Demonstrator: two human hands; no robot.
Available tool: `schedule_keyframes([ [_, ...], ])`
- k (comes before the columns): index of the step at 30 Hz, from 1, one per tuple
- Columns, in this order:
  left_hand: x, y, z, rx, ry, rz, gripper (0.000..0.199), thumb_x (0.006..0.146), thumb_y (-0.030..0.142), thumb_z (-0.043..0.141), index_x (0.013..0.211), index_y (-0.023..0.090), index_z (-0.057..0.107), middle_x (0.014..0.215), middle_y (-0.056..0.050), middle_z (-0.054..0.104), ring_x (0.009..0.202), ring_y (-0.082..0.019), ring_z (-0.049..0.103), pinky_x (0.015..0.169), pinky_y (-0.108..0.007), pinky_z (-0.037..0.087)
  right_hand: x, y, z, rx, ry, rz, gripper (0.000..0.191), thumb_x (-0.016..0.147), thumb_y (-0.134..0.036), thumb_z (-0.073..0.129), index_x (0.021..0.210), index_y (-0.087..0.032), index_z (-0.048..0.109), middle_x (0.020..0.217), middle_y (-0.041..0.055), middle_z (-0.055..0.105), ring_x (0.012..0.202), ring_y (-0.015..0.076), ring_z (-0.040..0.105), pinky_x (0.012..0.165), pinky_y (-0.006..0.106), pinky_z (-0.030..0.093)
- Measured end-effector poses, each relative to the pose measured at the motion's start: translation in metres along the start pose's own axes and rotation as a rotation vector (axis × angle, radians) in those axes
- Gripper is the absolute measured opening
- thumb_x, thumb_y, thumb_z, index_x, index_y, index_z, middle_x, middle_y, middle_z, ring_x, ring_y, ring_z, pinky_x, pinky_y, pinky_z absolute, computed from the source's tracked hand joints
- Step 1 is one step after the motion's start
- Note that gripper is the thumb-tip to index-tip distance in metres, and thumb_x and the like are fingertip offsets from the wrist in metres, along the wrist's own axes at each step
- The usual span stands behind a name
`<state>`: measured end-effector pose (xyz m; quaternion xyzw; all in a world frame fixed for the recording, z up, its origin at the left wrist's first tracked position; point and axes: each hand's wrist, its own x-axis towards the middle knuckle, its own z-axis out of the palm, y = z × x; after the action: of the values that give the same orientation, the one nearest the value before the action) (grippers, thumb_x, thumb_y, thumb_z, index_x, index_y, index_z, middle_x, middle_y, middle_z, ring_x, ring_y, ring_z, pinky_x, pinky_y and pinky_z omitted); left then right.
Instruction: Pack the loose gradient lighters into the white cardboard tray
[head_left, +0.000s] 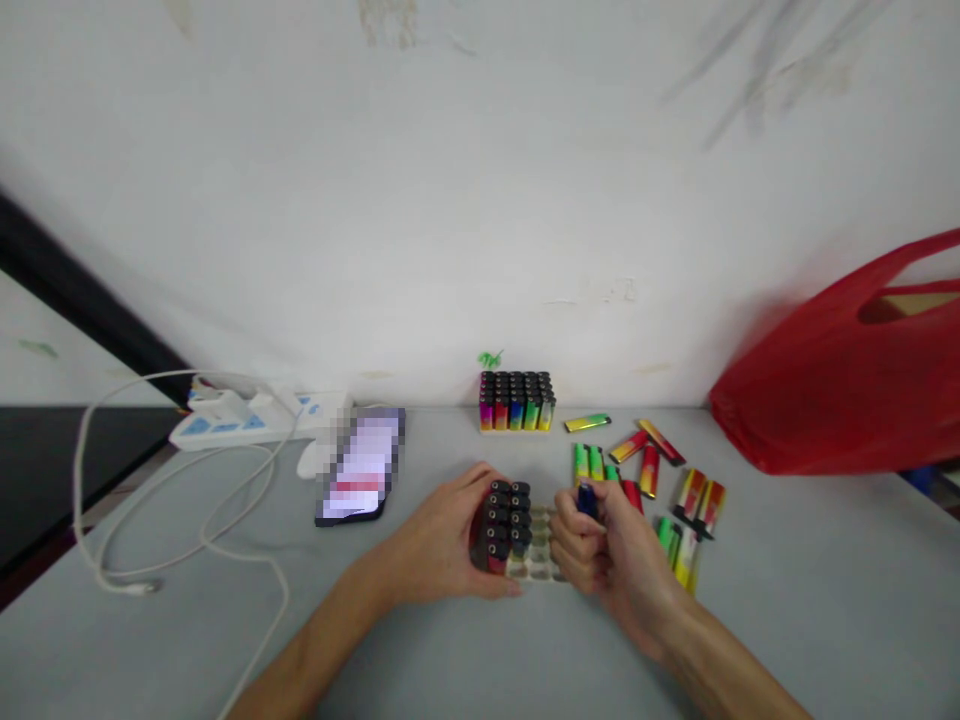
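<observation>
My left hand [442, 535] is curled around the left side of a pale tray [540, 556] with rows of pockets. Two columns of upright lighters [509, 520] with black tops fill the tray's left part, against my palm and fingers. Pockets without lighters show to their right. Above the tray's right side, my right hand [596, 555] is closed around a dark blue lighter [588, 499], its end poking out by the thumb. My fingers hide the rest of that lighter and the tray's right edge.
Several loose lighters [649, 470] lie to the right. A full block of upright lighters [517, 405] stands by the wall. At the left are a phone [364, 465], a power strip [247, 420] and a looping white cable [274, 570]. A red bag [840, 380] sits at the right.
</observation>
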<state>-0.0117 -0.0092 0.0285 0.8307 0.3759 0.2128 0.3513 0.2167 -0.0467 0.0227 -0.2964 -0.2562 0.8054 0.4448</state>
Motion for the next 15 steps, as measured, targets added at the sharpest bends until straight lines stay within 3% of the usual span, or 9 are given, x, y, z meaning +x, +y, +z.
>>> schedule_keyframes([
  [7, 0.001, 0.000, -0.002, 0.001, -0.011, 0.018, 0.068, 0.060, 0.038, 0.108, 0.113, 0.020, 0.069, 0.113, -0.005, 0.065, 0.102, -0.030, 0.067, 0.093, -0.041, 0.055, 0.001, 0.000, 0.000, -0.013, -0.040, 0.048, 0.073, 0.080, -0.083, 0.081, 0.065, -0.024, 0.040, 0.056, -0.0135, 0.022, 0.048, 0.0052, 0.008, 0.042, 0.021, 0.009],
  [15, 0.000, -0.003, -0.003, -0.065, -0.014, 0.002, 0.090, 0.056, 0.042, 0.110, 0.133, 0.024, 0.067, 0.127, -0.009, 0.071, 0.116, -0.036, 0.070, 0.106, -0.048, 0.056, -0.001, 0.000, 0.010, -0.100, 0.077, -0.042, 0.066, 0.085, -0.082, 0.077, 0.069, -0.021, 0.057, 0.058, -0.0062, 0.044, 0.050, 0.0094, 0.037, 0.049, 0.022, 0.037],
])
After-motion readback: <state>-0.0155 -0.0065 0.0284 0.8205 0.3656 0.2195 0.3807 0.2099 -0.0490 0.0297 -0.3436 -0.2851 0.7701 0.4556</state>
